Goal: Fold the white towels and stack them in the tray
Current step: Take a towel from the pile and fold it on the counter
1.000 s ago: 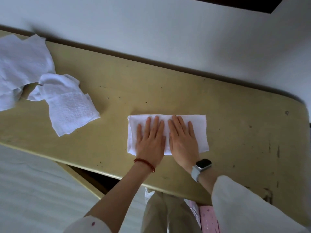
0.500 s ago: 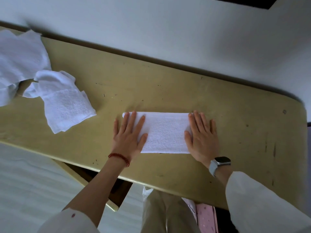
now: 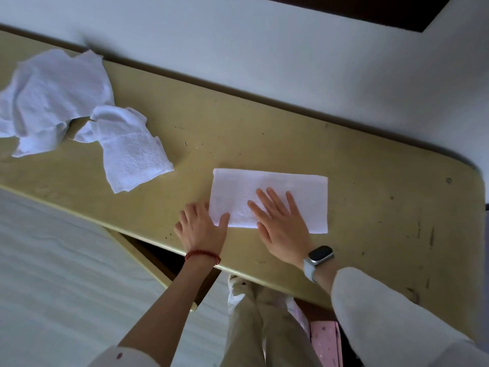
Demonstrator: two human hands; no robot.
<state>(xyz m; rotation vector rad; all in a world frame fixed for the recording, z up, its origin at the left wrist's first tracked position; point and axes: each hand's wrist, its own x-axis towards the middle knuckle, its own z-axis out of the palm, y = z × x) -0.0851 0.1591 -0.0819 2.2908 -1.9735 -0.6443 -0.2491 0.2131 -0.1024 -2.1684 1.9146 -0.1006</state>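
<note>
Down on our table (image 3: 370, 197) a folded towel (image 3: 299, 197) lies flat near the front edge. Our right hand (image 3: 280, 223) rests palm-down on its middle, fingers straight and spread. Our left hand (image 3: 201, 226) sits at the towel's left end, thumb on top of the near corner, fingers curled at the edge, seemingly pinching it. Two crumpled towels (image 3: 132, 152) lie well apart to the left, touching each other.
</note>
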